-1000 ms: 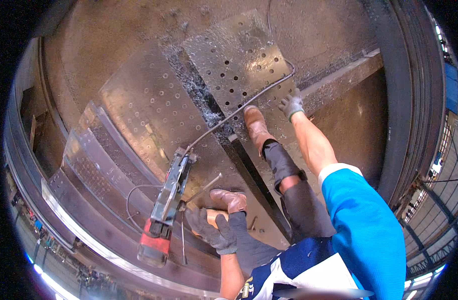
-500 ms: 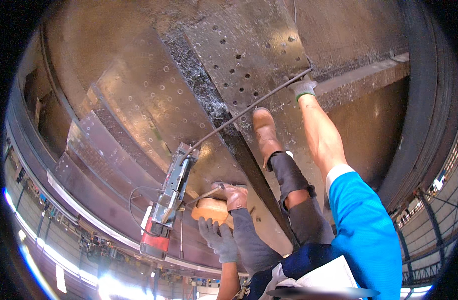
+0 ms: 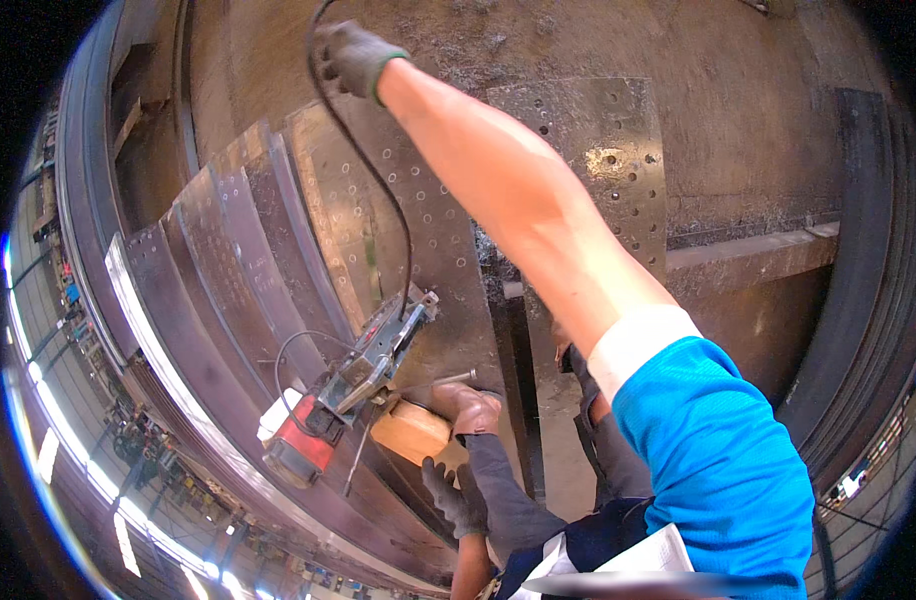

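Observation:
My right hand point(image 3: 356, 62), in a grey glove with a green cuff, is stretched far forward to the upper left. Its fingers curl at a dark cable point(image 3: 363, 165), slightly blurred there. From the hand the cable curves down to a red-and-grey magnetic drill point(image 3: 353, 390), which lies tilted on the steel plates. Below and beside the drill is a light wooden block point(image 3: 412, 432). My left hand point(image 3: 458, 500), also gloved, is held low near that block with fingers apart and nothing in them. A metal rod-like handle point(image 3: 438, 381) shows beside the block.
A drilled steel plate point(image 3: 628, 140) lies beyond my right forearm, with metal shavings around. Overlapping plates point(image 3: 248, 230) spread to the left. A brown boot point(image 3: 468, 405) stands beside the block. A steel beam edge point(image 3: 758, 250) and a dark curved wall point(image 3: 848, 290) are at the right.
My right hand has swung from the right to the far upper left, and the cable now bends instead of running straight. My view has turned. My left hand stays near the wooden block.

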Tool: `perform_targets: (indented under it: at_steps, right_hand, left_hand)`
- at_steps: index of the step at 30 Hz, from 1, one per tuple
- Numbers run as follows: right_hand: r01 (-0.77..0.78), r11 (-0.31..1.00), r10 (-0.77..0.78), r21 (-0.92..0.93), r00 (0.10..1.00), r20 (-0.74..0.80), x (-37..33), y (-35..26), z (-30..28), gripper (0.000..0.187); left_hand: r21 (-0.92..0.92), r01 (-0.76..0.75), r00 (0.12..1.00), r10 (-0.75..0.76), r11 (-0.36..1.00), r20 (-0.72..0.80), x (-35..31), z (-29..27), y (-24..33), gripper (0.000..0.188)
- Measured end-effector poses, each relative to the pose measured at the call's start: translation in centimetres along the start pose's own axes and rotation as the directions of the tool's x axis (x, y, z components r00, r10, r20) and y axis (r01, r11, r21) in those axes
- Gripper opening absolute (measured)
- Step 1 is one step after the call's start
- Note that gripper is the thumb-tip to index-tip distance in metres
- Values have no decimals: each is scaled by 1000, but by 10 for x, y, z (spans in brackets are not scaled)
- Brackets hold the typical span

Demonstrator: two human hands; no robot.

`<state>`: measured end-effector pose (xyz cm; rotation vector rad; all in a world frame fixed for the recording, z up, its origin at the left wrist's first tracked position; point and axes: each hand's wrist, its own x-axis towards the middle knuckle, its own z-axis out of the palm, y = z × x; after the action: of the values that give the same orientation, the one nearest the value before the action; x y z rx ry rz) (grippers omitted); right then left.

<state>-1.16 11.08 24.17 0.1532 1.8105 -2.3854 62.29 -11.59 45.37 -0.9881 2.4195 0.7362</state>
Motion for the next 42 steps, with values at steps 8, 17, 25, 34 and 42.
perform_targets:
  at_steps: [8, 17, 25, 34, 42]
  right_hand:
    - [-167, 976, 163, -136, 986, -44, -235, 31, 6, 52]
    - [-745, 234, 453, -625, 652, -608, -741, -30, -148, 43]
    - [-604, -426, 561, -674, 408, -720, -1041, -77, 23, 35]
    - [-585, 108, 380, -804, 771, -510, -1078, -13, 154, 44]
    - [-696, 181, 442, -695, 689, -575, -1010, 7, 132, 48]
  left_hand:
    - [-153, -77, 997, 75, 985, -18, -9, -38, -16, 68]
    - [-330, -830, 551, 751, 449, -363, 76, -290, 201, 53]
    - [-323, -695, -703, 700, -642, 123, -59, -417, 260, 64]
    - [-345, -644, -765, 594, -683, 250, -87, -391, 239, 69]
    - [-309, -659, -752, 590, -686, 293, -89, -335, 220, 74]
